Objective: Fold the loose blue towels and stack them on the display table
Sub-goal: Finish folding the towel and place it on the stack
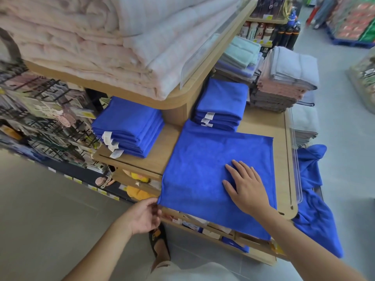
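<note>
**Right hand** (246,186): flat, fingers straight and spread, palm down on the near-right part of the spread towel (203,165); it grips nothing.

**Left hand** (142,217): fingers curled at the towel's near-left corner, which overhangs the edge of the surface (261,122). It appears to pinch that corner, though the fingers partly hide the contact.

**Step in hand, as judged:** the next fold of a towel laid out flat. To do it well:
- The flat hand should hold the cloth against sliding while the pinched corner is carried across to the opposite edge.
- Edges should be matched before the crease is pressed.
- Wrinkles should be smoothed outward from the palm.

**Position:**
- The spread towel lies under the right hand and meets the left at its corner.
- Its far corner reaches the foot of the rear stack (221,104) of folded blue towels.
- A second stack (129,126) sits to the left, apart from it.
- Loose towels (312,216) hang off the surface's right end, not yet folded.
</note>
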`<state>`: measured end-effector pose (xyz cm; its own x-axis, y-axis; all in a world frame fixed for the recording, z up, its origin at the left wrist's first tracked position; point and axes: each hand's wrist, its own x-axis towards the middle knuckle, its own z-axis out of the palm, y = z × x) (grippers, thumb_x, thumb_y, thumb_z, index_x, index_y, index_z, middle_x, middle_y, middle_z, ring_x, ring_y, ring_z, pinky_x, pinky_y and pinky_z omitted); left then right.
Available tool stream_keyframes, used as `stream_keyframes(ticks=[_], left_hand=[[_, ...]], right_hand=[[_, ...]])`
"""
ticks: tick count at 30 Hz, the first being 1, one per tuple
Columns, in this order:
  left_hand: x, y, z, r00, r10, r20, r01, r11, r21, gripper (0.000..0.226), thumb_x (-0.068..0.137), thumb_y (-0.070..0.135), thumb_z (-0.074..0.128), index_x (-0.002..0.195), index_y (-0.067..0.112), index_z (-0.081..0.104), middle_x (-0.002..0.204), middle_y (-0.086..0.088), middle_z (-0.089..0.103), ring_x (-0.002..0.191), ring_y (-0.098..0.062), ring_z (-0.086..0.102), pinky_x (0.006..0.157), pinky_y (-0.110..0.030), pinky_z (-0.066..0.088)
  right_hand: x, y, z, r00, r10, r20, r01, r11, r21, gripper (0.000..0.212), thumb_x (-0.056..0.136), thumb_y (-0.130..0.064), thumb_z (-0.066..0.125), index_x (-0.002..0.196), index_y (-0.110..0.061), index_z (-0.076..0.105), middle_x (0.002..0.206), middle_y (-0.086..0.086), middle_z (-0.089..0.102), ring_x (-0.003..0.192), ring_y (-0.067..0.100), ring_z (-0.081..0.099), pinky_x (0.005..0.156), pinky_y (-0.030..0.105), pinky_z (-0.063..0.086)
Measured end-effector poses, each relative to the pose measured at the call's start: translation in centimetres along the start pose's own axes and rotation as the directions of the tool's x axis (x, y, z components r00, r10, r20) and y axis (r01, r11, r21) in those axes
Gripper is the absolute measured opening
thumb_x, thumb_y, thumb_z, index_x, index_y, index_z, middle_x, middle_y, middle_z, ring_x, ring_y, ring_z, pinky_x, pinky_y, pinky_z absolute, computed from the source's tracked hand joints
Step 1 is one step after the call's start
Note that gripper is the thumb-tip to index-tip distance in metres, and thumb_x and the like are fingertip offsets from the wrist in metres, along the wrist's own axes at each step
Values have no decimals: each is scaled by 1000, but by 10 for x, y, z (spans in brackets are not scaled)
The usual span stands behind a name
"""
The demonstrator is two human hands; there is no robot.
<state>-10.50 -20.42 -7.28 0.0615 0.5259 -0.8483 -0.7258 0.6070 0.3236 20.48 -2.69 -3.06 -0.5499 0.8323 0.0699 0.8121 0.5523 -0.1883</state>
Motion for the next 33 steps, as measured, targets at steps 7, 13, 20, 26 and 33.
stream_keyframes(ticks=[7, 13, 20, 26, 33], left_hand=[[3, 2, -9, 996, -45, -71, 50, 996, 78, 24, 82, 28, 70, 71, 12, 57, 63, 2, 42, 46, -8, 38, 42, -20, 34], [2, 8, 1, 992, 40, -118, -16, 981, 196, 29, 89, 30, 63, 67, 16, 49, 58, 2, 39, 48, -11, 40, 47, -23, 35], [-1, -5, 16, 932, 360, 37, -328, 798, 505, 54, 80, 52, 80, 122, 21, 66, 111, -5, 76, 100, -25, 74, 76, -33, 58], [11, -17, -14, 863, 500, -71, -375, 730, 572, 31, 88, 29, 74, 114, 11, 70, 96, -3, 77, 85, -21, 73, 70, -30, 56], [13, -29, -27, 871, 481, -101, -388, 799, 458, 23, 98, 26, 63, 117, 14, 66, 106, -6, 77, 89, -22, 74, 69, -33, 57]], right_hand=[[-1, -1, -1, 1000, 3, -2, -3, 1000, -3, 61, 103, -59, 31, 156, -29, 39, 165, -4, 33, 155, 19, 23, 128, 43, 15], [0, -1, -2, 1000, -2, -4, 2, 1000, -8, 61, 103, -59, 30, 155, -29, 40, 164, -4, 35, 154, 20, 25, 128, 43, 17], [0, -1, 0, 1000, 6, -5, -6, 1000, -11, 61, 103, -59, 32, 154, -29, 41, 164, -4, 35, 154, 21, 25, 127, 44, 18], [0, -2, -1, 1000, 2, 0, -2, 1000, -10, 63, 102, -60, 27, 154, -28, 41, 164, -3, 35, 154, 20, 25, 127, 44, 18], [-1, -2, -1, 1000, 3, 12, -3, 1000, -10, 69, 99, -63, 19, 155, -29, 40, 164, -3, 34, 155, 20, 24, 128, 44, 17]])
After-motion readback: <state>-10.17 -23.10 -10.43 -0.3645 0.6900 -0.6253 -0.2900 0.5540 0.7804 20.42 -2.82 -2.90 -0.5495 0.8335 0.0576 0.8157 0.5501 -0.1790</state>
